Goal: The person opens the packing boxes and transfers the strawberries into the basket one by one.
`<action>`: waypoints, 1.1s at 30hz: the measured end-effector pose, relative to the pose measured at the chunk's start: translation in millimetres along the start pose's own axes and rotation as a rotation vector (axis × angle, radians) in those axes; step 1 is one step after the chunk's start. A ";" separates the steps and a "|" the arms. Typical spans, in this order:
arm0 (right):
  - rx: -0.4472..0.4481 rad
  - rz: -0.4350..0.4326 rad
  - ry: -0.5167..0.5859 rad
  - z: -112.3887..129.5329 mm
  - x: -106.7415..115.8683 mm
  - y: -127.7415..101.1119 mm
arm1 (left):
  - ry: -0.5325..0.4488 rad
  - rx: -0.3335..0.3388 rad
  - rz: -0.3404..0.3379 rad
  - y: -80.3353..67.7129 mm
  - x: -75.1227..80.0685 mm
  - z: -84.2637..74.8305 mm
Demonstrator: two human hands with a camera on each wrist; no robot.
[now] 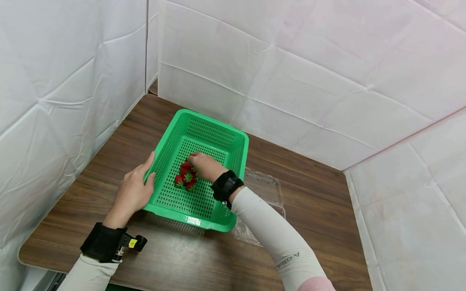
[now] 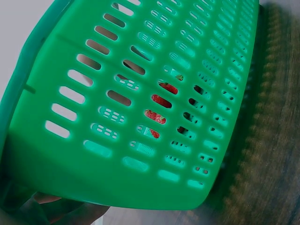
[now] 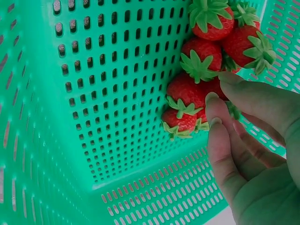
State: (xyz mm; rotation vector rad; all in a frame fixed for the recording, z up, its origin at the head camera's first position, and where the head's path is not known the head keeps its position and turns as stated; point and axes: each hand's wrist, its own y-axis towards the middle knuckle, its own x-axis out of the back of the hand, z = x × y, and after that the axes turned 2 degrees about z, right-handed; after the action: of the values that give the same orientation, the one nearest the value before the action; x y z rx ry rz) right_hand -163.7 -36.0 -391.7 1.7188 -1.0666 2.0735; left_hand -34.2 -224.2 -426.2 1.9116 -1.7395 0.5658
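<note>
A green slotted basket (image 1: 204, 122) sits on the wooden table (image 1: 174, 262). My left hand (image 1: 136, 188) grips its left rim, thumb over the edge; in the left wrist view only its fingertips (image 2: 70, 212) show, under the basket's wall (image 2: 140, 61). Several red strawberries (image 1: 186, 176) with green caps lie in a cluster on the basket's floor (image 3: 117, 93). My right hand (image 1: 205, 165) reaches into the basket. Its thumb and fingertips (image 3: 218, 122) pinch one strawberry (image 3: 213, 89) at the edge of the cluster (image 3: 201, 56). Red patches of fruit (image 2: 161, 101) show through the slots.
A clear plastic clamshell box (image 1: 267, 188) lies open on the table just right of the basket, partly under my right forearm. White padded walls (image 1: 309, 81) close in the back, left and right. The table's front edge (image 1: 73, 270) runs near my left wrist.
</note>
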 end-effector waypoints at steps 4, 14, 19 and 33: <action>0.009 0.000 0.018 -0.4 4.0 -4.1 | 0.003 -0.001 -0.002 -0.2 -0.2 0.3; -0.011 -0.046 0.121 -4.6 30.4 -35.7 | 0.002 0.005 0.006 0.2 0.1 -0.3; -0.039 -0.087 0.161 -9.3 40.5 -63.5 | 0.000 0.002 0.006 0.6 -0.2 -1.1; -0.103 -0.249 0.256 -29.0 25.7 -129.9 | 0.009 0.002 0.012 0.5 -0.3 -1.5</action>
State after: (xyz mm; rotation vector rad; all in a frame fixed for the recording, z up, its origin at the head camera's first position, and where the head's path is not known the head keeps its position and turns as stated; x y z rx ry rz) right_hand -114.0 68.0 -320.3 1.4106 -0.8216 1.9776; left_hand -34.7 -223.1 -425.1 1.8977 -1.7467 0.5800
